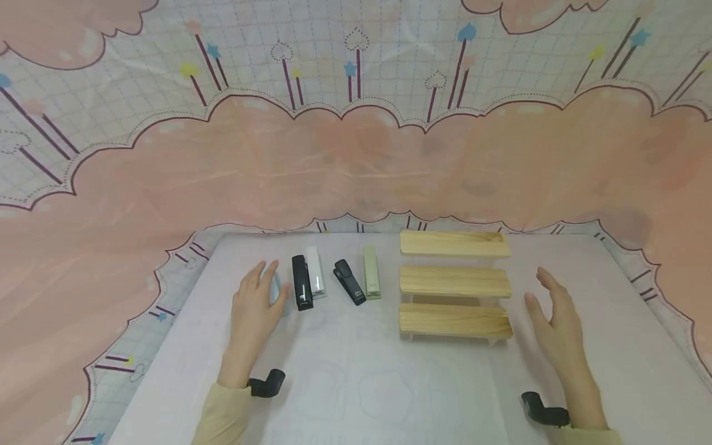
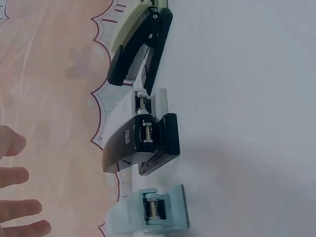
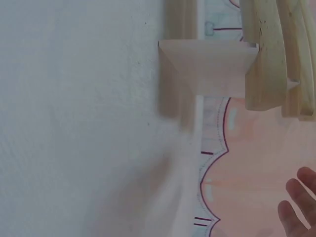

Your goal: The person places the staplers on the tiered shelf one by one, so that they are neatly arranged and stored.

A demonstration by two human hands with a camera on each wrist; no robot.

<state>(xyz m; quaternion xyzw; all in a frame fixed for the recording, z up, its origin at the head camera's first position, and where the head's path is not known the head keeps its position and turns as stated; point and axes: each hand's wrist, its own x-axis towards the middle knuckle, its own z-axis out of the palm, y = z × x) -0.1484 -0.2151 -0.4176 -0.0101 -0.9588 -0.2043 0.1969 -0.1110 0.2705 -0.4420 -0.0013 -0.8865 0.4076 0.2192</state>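
Observation:
My left hand (image 1: 257, 312) hovers over a light blue stapler (image 2: 148, 212), its fingers loosely bent; in the head view it partly hides that stapler. To its right stand a black stapler (image 1: 302, 283) and a white stapler (image 1: 314, 272) side by side. Farther right, a smaller black stapler (image 1: 349, 282) lies at a slant beside a pale green stapler (image 1: 371, 272). My right hand (image 1: 562, 327) is held with fingers spread, just right of a three-step wooden display rack (image 1: 455, 282), and holds nothing.
A white-covered table (image 1: 345, 389) carries everything. Behind it hangs a pink and white patterned cloth (image 1: 356, 167). The rack's wooden steps rest on pale supports (image 3: 212, 64). Black camera mounts (image 1: 268, 383) are strapped to both wrists.

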